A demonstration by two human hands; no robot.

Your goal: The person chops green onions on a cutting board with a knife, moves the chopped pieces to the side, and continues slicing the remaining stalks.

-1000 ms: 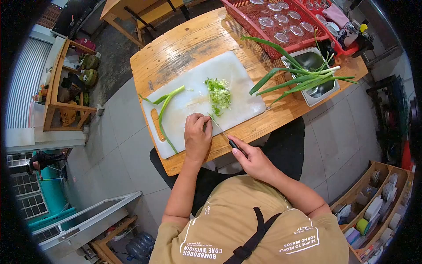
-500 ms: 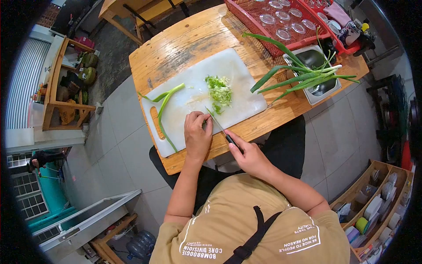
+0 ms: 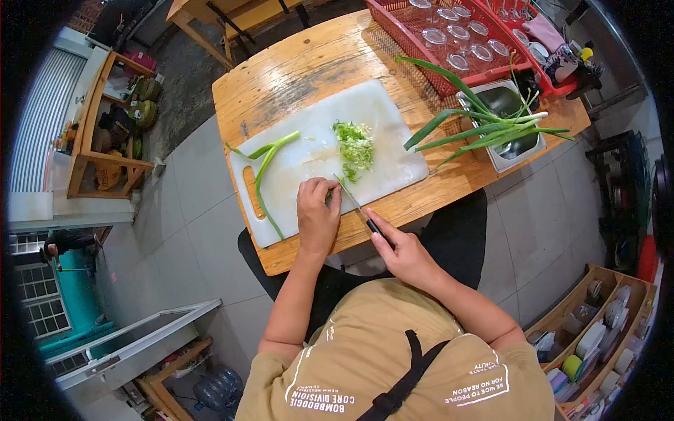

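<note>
My right hand [image 3: 401, 249] is closed around the black handle of a knife [image 3: 352, 198], its blade angled up and left over the near edge of the white cutting board [image 3: 382, 105]. Beside the blade, my left hand [image 3: 318, 215] curls its fingers on a bit of green onion [image 3: 328, 197], mostly hidden beneath them. A pile of chopped green onion [image 3: 355, 149] lies just beyond the blade. To the left, one whole green onion stalk [image 3: 264, 168] stretches across the board, near its handle slot.
Several green onions [image 3: 484, 130] lie across a metal container [image 3: 502, 162] at the table's right. Behind it, a red plastic crate [image 3: 422, 57] holds upturned glasses. The wooden table [image 3: 281, 75] has its near edge by my body. A shelf unit [image 3: 602, 302] stands lower right.
The knife and both hands are nearly where they were, with the blade still beside my left fingers. The whole view has shifted slightly.
</note>
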